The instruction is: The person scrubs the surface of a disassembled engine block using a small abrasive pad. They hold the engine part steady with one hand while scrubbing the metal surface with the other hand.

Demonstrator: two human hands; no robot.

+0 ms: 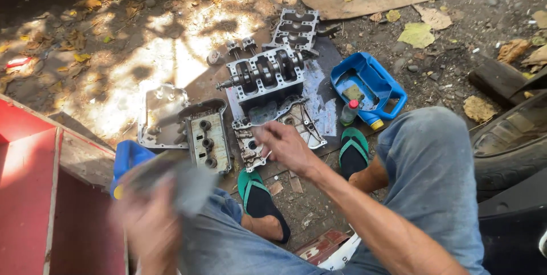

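Head view looks straight down at my knees and a spread of engine parts on the dirt. My right hand reaches out over the flat engine cover lying just in front of my feet, fingers pinched together on something thin and pale; it is too small for me to say what, but the grip is a closed fingertip pinch, the kind I would use for a small tool or scrap. My left hand is close to the camera and badly blurred, wrapped around a grey rag held up near my left knee, so I read it as clenched on the cloth, kept back from the parts while the other hand works.

Beyond the cover sits the engine block with its crankshaft showing, open side up, probably so the inside stays reachable. Behind it lies a ladder-shaped metal frame, and to the left a shallow metal pan touches a cylinder head. All of these rest on a dark board, which I judge keeps them off the soil. To the right a blue cut-open jug lies as a tray, with a small bottle with a red cap just beside it, both near my green sandals. A red wooden box stands at my left.
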